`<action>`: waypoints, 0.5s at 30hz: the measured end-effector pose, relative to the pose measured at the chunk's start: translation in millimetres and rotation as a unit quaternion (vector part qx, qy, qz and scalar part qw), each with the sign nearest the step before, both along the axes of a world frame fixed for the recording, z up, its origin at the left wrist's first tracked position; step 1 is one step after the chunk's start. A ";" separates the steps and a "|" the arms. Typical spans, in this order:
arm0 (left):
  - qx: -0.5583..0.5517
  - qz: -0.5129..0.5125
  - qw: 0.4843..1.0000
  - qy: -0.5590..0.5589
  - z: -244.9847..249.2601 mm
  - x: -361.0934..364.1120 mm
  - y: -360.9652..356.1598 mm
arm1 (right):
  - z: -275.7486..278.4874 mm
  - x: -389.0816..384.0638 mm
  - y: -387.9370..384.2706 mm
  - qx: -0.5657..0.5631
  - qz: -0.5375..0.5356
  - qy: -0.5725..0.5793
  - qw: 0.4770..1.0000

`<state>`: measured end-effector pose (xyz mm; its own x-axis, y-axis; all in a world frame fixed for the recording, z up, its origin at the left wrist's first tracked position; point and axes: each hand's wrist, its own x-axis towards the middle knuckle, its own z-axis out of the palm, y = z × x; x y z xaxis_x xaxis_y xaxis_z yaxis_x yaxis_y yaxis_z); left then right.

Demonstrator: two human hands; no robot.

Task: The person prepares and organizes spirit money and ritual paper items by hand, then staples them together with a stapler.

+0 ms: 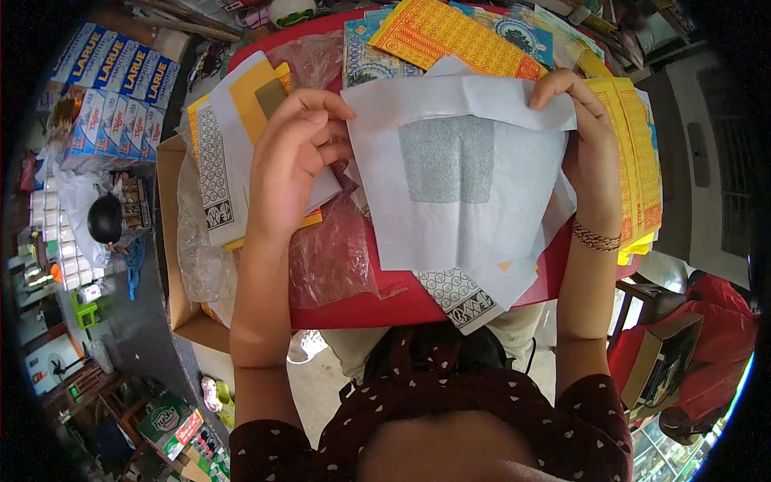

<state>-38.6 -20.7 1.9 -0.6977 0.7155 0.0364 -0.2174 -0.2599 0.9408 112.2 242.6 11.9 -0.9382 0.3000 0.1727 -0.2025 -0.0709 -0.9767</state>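
A white paper sheet [434, 233] with a silver-grey rectangle in its middle is held up in front of me, its top edge folded over in a strip. At the upper left corner, my left hand [293, 149] has its thumb and fingers closed on the sheet. My right hand [594, 140] pinches the folded strip near the upper right corner. Below the sheet, a white paper with black printed patterns [462, 301] sticks out over the table edge. Beside my left hand lies a stack of white and yellow printed papers [213, 173].
The red table [337, 317] bears clear plastic wrap [325, 257], yellow-and-red printed papers [458, 40] and blue printed notes [365, 52]. More yellow papers [630, 153] are stacked at right. A cardboard box [197, 333] stands at left; drink cartons [112, 96] are piled beyond.
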 end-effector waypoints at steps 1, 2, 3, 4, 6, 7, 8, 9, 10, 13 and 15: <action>0.009 -0.010 1.000 -0.025 -0.2 -0.2 0.0 | 1.1 0.6 -1.1 0.019 -0.006 -0.009 1.000; 0.008 -0.009 1.000 -0.025 0.2 1.5 1.3 | 0.7 1.3 -1.1 0.019 -0.005 -0.009 1.000; -0.020 0.034 0.999 -0.020 1.2 4.7 4.4 | 0.1 2.0 -0.4 0.076 -0.012 -0.003 0.997; -0.049 0.077 0.996 -0.015 2.2 7.3 6.8 | 0.0 2.2 -0.4 0.134 -0.019 0.003 0.991; -0.063 0.093 0.994 -0.003 3.1 10.4 8.9 | 0.9 2.6 -2.5 0.166 -0.015 0.011 0.986; -0.078 0.108 0.991 0.009 3.6 11.5 9.7 | 1.6 3.1 -3.6 0.198 -0.011 0.020 0.980; -0.078 0.110 0.991 0.009 4.5 12.4 10.6 | 2.1 4.3 -3.6 0.198 -0.010 0.020 0.980; -0.078 0.114 0.990 0.012 5.7 13.1 11.4 | 2.7 6.3 -2.8 0.209 -0.003 0.002 0.978; -0.078 0.118 0.990 0.015 6.2 13.2 11.5 | 3.1 7.3 -2.6 0.220 0.004 -0.015 0.975; -0.100 0.114 0.987 0.052 -0.5 7.6 9.3 | 4.0 6.5 -4.8 0.228 0.019 0.003 0.974; -0.093 0.111 0.988 0.060 -0.2 9.0 10.0 | 4.6 7.2 -3.3 0.234 0.026 0.010 0.972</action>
